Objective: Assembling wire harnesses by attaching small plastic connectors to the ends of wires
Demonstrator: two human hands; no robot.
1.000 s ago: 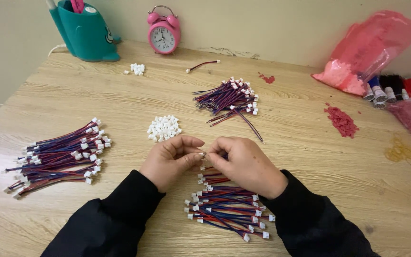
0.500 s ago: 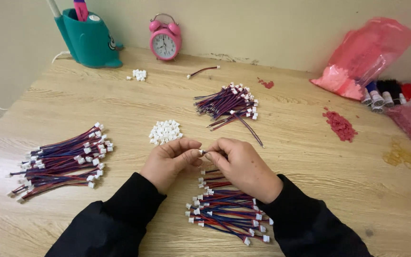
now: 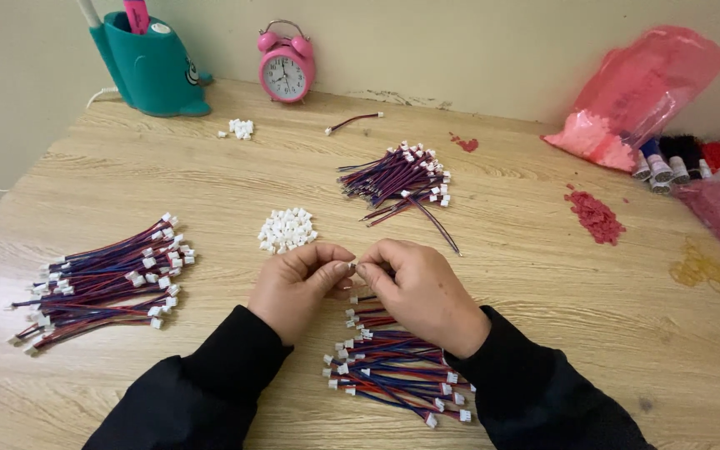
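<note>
My left hand (image 3: pixel 297 287) and my right hand (image 3: pixel 422 287) meet fingertip to fingertip over the wooden table (image 3: pixel 527 250). Between them they pinch a small white connector (image 3: pixel 353 266) on the end of a thin wire; most of that wire is hidden under my right hand. Right below the hands lies a bundle of red and blue wires with white plugs (image 3: pixel 393 375). A small heap of loose white connectors (image 3: pixel 287 229) sits just beyond my left hand.
A larger wire bundle (image 3: pixel 97 279) lies at the left and another wire bundle (image 3: pixel 397 179) at centre back. Along the wall stand a teal holder (image 3: pixel 153 71), a pink alarm clock (image 3: pixel 286 71), a pink plastic bag (image 3: pixel 627 100) and thread spools (image 3: pixel 672 158).
Both hands stay together on the connector with only slight finger movement. The view has shifted a little; nothing on the table has moved.
</note>
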